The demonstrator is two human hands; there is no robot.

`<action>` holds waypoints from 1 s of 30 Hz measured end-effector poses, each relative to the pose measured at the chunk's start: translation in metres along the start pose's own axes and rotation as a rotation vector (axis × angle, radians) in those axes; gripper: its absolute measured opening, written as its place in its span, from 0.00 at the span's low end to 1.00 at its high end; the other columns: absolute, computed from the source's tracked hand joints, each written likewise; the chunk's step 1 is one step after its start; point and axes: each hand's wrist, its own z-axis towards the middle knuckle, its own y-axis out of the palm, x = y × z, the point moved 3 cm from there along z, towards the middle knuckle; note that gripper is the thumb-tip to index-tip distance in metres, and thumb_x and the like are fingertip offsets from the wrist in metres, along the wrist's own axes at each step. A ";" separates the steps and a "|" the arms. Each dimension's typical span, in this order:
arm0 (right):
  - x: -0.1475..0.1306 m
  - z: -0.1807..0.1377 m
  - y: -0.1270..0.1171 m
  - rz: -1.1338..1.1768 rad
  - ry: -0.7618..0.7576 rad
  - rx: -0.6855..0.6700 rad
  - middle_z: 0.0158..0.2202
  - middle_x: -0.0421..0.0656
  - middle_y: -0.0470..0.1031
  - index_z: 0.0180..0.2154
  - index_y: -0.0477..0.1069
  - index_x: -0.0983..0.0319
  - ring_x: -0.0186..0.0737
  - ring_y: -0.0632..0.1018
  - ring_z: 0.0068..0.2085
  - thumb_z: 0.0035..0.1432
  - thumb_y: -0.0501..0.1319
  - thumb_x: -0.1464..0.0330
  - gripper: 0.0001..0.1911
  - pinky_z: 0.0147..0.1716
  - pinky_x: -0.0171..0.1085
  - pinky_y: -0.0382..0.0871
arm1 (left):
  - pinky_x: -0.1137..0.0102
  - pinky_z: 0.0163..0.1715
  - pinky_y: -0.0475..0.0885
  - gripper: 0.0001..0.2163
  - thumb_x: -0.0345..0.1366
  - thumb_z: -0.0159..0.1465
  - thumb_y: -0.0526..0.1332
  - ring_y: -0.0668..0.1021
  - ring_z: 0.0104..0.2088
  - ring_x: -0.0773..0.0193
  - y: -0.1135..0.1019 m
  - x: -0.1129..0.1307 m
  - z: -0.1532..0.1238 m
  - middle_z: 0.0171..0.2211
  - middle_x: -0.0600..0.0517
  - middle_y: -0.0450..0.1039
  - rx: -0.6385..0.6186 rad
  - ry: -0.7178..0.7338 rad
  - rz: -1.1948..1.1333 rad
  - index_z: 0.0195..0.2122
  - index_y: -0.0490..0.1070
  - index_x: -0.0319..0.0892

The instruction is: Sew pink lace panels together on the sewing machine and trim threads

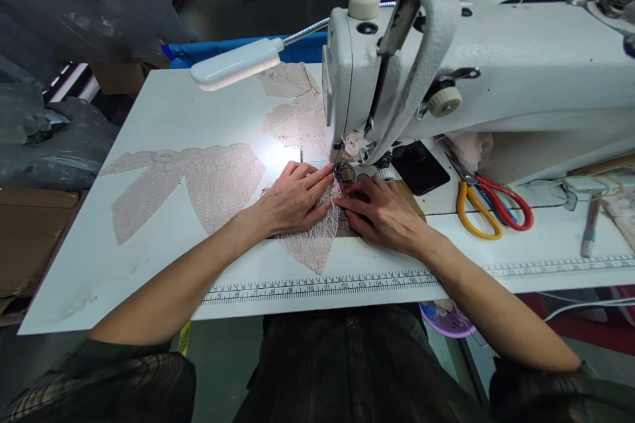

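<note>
A pale pink lace piece (312,248) lies under the presser foot (342,173) of a white sewing machine (342,79), its pointed end hanging toward the table's front edge. Flat on the left part of this lace rests my left hand (297,201), fingers stretched out and fingertips close beside the foot. From the other side my right hand (384,211) has its fingers bent round the lace's right edge, just in front of the foot. What lies under its fingertips is partly hidden.
Another lace piece (218,178) is spread at the left; more lace (297,115) lies behind the needle. A lamp (238,65) hangs above. To the right are a black phone (420,167), scissors with red and yellow handles (479,211), and a ruler strip (317,287) along the front.
</note>
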 end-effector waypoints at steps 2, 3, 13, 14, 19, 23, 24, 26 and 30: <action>0.000 0.000 0.000 -0.010 0.004 -0.007 0.49 0.49 0.72 0.50 0.76 0.56 0.50 0.68 0.48 0.66 0.55 0.68 0.15 0.45 0.48 0.61 | 0.53 0.49 0.64 0.24 0.44 0.70 0.49 0.69 0.51 0.47 0.000 0.000 0.000 0.64 0.38 0.63 0.005 -0.005 -0.007 0.60 0.66 0.32; 0.000 -0.001 0.000 -0.013 0.004 -0.011 0.49 0.49 0.72 0.50 0.76 0.56 0.51 0.68 0.48 0.66 0.55 0.67 0.15 0.45 0.48 0.61 | 0.53 0.49 0.64 0.24 0.44 0.70 0.49 0.69 0.51 0.47 0.000 0.000 -0.001 0.64 0.39 0.63 0.005 -0.007 -0.012 0.60 0.66 0.33; 0.003 -0.003 0.004 0.020 -0.021 0.021 0.50 0.49 0.72 0.51 0.76 0.55 0.50 0.68 0.50 0.64 0.57 0.66 0.16 0.47 0.48 0.61 | 0.50 0.52 0.62 0.24 0.44 0.71 0.48 0.69 0.54 0.47 -0.001 0.001 -0.003 0.65 0.38 0.61 0.009 -0.012 -0.007 0.61 0.65 0.34; 0.003 -0.003 0.003 0.019 -0.024 0.023 0.50 0.49 0.72 0.51 0.76 0.55 0.50 0.68 0.50 0.64 0.57 0.66 0.16 0.47 0.48 0.61 | 0.50 0.52 0.62 0.23 0.44 0.71 0.49 0.70 0.54 0.46 -0.001 0.003 -0.003 0.64 0.37 0.61 0.031 -0.005 0.010 0.60 0.65 0.33; 0.002 -0.002 0.002 -0.026 -0.022 0.013 0.49 0.49 0.72 0.50 0.76 0.56 0.50 0.69 0.47 0.64 0.57 0.66 0.15 0.46 0.48 0.61 | 0.59 0.45 0.68 0.14 0.36 0.71 0.51 0.76 0.42 0.57 -0.001 0.010 -0.003 0.51 0.44 0.76 0.201 0.124 0.039 0.47 0.74 0.36; 0.000 -0.001 0.002 -0.055 -0.032 0.000 0.49 0.50 0.72 0.52 0.75 0.56 0.49 0.69 0.47 0.65 0.56 0.66 0.16 0.46 0.48 0.61 | 0.62 0.39 0.69 0.12 0.37 0.71 0.53 0.76 0.37 0.60 -0.003 0.010 -0.005 0.47 0.48 0.78 0.227 0.168 0.003 0.44 0.75 0.39; 0.000 0.000 0.002 -0.065 -0.031 -0.003 0.49 0.50 0.72 0.52 0.75 0.57 0.50 0.69 0.47 0.65 0.56 0.66 0.16 0.46 0.48 0.61 | 0.62 0.39 0.69 0.13 0.38 0.71 0.53 0.76 0.37 0.60 -0.004 0.010 -0.005 0.48 0.48 0.78 0.207 0.167 -0.006 0.45 0.75 0.38; 0.000 0.000 0.001 -0.085 -0.024 -0.011 0.49 0.51 0.72 0.52 0.75 0.58 0.50 0.69 0.46 0.65 0.56 0.66 0.16 0.45 0.48 0.61 | 0.60 0.39 0.69 0.14 0.39 0.70 0.53 0.76 0.37 0.59 -0.006 0.009 -0.005 0.50 0.46 0.77 0.161 0.165 -0.011 0.47 0.75 0.38; -0.001 0.002 0.002 -0.110 -0.008 -0.040 0.48 0.52 0.71 0.53 0.73 0.59 0.51 0.68 0.48 0.67 0.55 0.65 0.16 0.45 0.48 0.61 | 0.58 0.40 0.69 0.15 0.40 0.70 0.53 0.76 0.40 0.56 -0.007 0.009 -0.005 0.52 0.43 0.74 0.102 0.133 0.006 0.48 0.74 0.37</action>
